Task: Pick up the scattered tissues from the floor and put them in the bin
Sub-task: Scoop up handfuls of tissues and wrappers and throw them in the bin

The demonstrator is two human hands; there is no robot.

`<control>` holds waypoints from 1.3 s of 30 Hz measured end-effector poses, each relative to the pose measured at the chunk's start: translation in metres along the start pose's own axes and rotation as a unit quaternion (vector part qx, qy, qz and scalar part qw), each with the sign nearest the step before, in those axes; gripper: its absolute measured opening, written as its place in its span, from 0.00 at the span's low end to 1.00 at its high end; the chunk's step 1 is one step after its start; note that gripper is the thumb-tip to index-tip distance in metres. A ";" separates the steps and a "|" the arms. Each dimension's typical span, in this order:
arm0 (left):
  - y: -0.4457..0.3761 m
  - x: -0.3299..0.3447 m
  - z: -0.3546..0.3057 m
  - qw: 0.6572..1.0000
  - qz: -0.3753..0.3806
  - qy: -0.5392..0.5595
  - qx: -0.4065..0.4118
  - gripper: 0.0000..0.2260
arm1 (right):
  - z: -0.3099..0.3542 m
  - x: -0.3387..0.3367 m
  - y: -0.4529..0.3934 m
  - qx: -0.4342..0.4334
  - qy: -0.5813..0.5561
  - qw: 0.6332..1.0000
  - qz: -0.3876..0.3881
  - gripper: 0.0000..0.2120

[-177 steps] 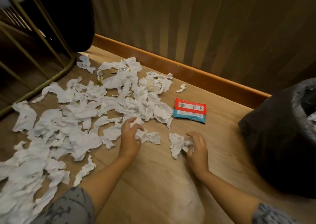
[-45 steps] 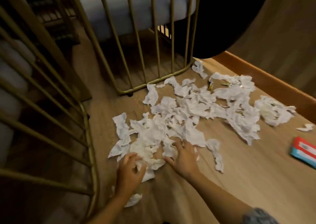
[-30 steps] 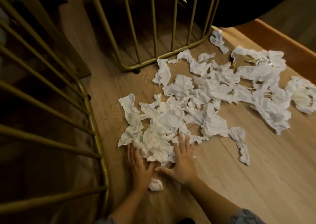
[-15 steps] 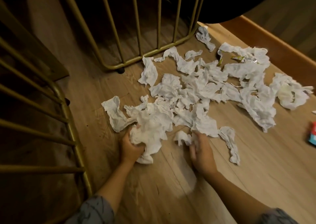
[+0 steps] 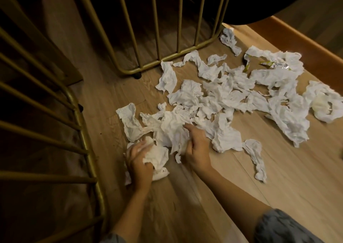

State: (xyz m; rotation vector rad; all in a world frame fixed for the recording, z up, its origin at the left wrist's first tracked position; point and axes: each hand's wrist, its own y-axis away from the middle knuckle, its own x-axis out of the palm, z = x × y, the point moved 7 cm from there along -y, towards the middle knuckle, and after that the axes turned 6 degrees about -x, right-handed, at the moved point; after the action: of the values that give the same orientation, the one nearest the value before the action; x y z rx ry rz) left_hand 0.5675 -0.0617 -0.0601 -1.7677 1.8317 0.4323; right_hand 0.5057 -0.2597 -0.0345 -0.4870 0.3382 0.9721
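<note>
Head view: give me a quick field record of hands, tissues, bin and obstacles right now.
left hand: closed on a wad of tissues, low at the floor
right hand: gripping the edge of a crumpled tissue in the pile
loose tissues: many on the wood floor, spread toward the baseboard
wrapper scrap: among the far tissues
gold metal frames: behind and left of the pile
bin: not in view

The wooden floor carries crumpled white tissues, spread widely. A gold wire frame stands on it too.
</note>
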 end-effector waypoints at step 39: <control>0.044 0.053 -0.043 0.993 0.116 0.008 -0.026 0.20 | -0.023 -0.042 0.039 -0.055 0.117 0.990 0.047 0.11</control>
State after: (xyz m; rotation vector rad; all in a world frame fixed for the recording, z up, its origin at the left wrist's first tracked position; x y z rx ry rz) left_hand 0.5180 -0.1266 -0.0633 -1.6003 2.0653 0.5610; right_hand 0.4497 -0.2829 -0.0428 -0.6934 0.5248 1.0315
